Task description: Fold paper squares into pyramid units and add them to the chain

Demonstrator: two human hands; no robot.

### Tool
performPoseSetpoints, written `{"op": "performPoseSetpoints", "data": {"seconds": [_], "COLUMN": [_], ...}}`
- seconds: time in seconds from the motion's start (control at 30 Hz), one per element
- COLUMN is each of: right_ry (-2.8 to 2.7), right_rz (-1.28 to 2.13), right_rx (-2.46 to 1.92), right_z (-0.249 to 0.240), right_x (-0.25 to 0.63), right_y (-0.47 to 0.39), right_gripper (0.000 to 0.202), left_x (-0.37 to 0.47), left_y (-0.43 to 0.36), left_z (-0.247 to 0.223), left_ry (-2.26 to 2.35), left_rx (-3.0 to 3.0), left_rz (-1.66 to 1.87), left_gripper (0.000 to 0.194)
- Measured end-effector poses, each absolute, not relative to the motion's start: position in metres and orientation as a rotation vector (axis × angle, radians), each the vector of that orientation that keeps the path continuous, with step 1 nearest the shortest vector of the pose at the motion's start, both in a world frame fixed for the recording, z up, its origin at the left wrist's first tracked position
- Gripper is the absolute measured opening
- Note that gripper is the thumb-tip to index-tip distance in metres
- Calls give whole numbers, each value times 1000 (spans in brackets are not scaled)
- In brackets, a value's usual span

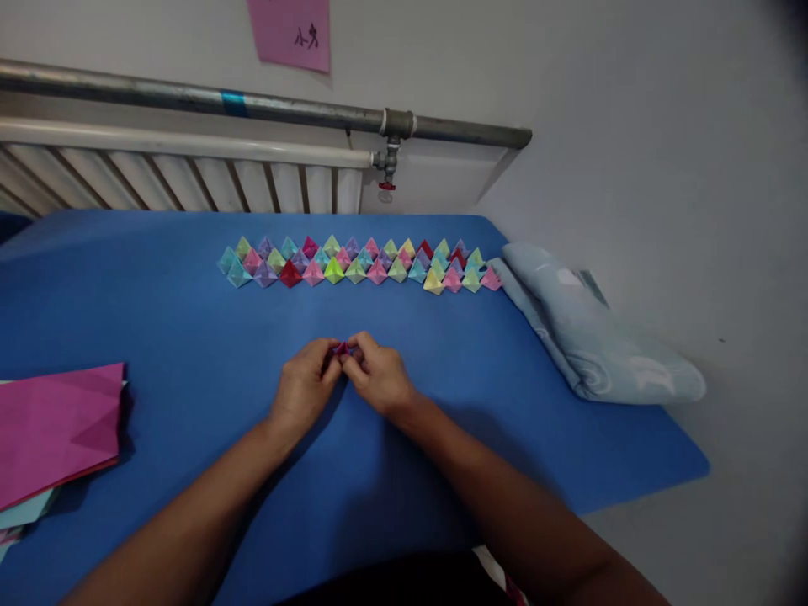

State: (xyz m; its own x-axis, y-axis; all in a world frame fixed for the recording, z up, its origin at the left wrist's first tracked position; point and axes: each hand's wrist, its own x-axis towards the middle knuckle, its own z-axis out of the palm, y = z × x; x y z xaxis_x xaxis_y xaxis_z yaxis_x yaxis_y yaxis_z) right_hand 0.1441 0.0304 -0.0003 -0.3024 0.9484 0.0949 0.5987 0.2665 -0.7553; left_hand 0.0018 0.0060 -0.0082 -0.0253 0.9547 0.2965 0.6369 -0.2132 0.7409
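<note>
Near the middle of the blue surface, a small dark pink folded paper piece (342,348) is pinched between my two hands. My left hand (305,383) grips its left side with thumb and fingers. The right side is held by my right hand (380,374), its fingers bent. Much of the piece is covered by my fingertips. Beyond the hands, rows of small folded paper pieces (334,269) in many colours stand close together. A stack of paper sheets with a magenta one (60,425) on top lies at the left.
The blue surface (189,337) reaches back to a white radiator (246,185) under a metal pipe (164,91). At the right, a folded pale blue cloth (587,337) lies by the wall. A pink paper (294,34) with writing hangs above the pipe.
</note>
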Motion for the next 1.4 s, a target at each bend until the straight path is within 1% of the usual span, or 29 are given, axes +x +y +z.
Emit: {"op": "performPoseSetpoints", "data": {"seconds": [0.23, 0.37, 0.47, 0.57, 0.7, 0.87, 0.93, 1.0, 1.13, 1.23, 1.4], "right_ry": [-1858, -1759, -1746, -1784, -1868, -1945, -1902, -1742, -1381, -1389, -1384], "right_rz": [902, 963, 985, 929, 783, 690, 773, 979, 1380, 1495, 1532], "right_rx": [-1286, -1164, -1043, -961, -887, -826, -850, -918, -1050, -1083, -1088], "right_z": [-5, -9, -11, -10, -7, -3, -3, -2, 3, 7, 9], "right_x": [143, 144, 145, 148, 152, 155, 154, 152, 148, 147, 146], "right_y": [28, 30, 30, 29, 28, 26, 24, 23, 25, 27, 26], "right_gripper": [17, 19, 18, 20, 25, 25, 21, 15, 22, 24, 20], "left_x": [9, 11, 9, 4, -2, -7, -7, -7, -6, -5, -5], "left_y": [4, 6, 8, 7, 6, 6, 6, 5, 4, 4, 3], "left_z": [0, 4, 9, 14, 20, 19, 18, 17, 19, 21, 22], "left_ry": [1561, 1389, 1279, 1196, 1094, 1036, 1042, 1058, 1087, 1114, 1181], "left_rx": [1399, 1092, 898, 739, 602, 599, 641, 700, 794, 840, 932], "left_rz": [1181, 1287, 1305, 1275, 1237, 1192, 1196, 1219, 1218, 1189, 1159], "left_gripper": [16, 12, 17, 24, 26, 35, 39, 41, 45, 45, 43]}}
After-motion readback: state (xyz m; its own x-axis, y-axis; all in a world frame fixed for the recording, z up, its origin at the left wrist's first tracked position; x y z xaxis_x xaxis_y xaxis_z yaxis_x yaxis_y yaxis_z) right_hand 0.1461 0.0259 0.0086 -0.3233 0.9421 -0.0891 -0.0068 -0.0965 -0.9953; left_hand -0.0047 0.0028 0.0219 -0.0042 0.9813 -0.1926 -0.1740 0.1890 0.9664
